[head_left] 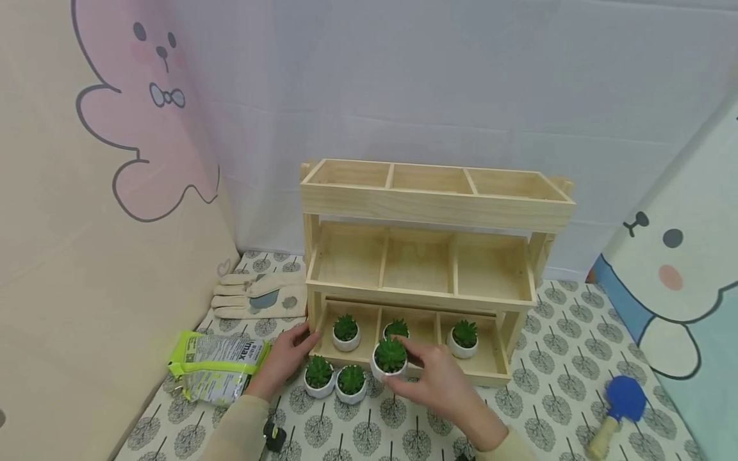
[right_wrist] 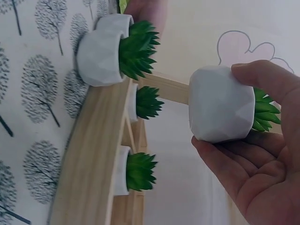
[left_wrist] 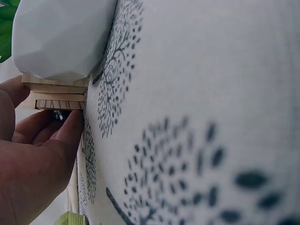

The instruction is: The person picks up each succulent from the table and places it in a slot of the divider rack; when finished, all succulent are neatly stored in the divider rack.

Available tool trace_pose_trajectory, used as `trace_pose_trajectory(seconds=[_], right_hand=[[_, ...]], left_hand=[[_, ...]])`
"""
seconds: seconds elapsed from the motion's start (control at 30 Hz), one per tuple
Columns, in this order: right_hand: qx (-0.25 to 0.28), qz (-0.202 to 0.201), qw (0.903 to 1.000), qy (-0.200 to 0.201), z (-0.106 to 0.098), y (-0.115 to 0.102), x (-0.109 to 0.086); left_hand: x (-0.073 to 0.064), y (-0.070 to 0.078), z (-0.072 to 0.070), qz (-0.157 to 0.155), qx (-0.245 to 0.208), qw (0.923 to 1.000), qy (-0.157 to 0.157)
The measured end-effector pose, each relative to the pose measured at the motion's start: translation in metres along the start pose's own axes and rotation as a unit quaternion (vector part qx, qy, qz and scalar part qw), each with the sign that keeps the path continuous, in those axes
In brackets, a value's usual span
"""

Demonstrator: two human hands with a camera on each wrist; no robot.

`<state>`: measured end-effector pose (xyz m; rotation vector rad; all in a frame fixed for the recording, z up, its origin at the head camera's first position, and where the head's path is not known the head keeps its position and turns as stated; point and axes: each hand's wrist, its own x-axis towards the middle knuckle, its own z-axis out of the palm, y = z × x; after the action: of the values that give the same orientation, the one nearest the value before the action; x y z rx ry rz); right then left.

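My right hand pinches a small potted succulent by its white faceted pot, held up before the bottom tier of a three-tier wooden planter shelf. Thumb and fingers of my left hand grip the lower left end of that shelf; the left wrist view shows the wooden edge between them. Three potted succulents stand in the bottom tier, one per compartment: left, middle, partly hidden by the held one, and right. Two more succulents stand on the cloth in front.
Left of the shelf lie a pair of gloves and a green and white bag. A blue trowel with a wooden handle rests at the right. The upper tiers each have three compartments. Curtains hang behind.
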<state>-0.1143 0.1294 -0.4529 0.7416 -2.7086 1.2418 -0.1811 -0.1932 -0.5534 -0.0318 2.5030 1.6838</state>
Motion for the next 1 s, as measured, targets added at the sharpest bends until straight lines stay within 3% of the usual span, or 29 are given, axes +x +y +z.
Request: trace_pose_trajectory(seconds=[0.53,1.0], right_hand=[[-0.031,-0.087,0.9956,0.014,-0.031,-0.023,0.04],[-0.025,-0.112,0.9934,-0.001,-0.047,-0.048,0.078]], left_hand=[[-0.001,0.001,0.0,-0.005,0.008,1.0,0.001],[0.0,0.0,0.001,0.001,0.007,1.0,0.005]])
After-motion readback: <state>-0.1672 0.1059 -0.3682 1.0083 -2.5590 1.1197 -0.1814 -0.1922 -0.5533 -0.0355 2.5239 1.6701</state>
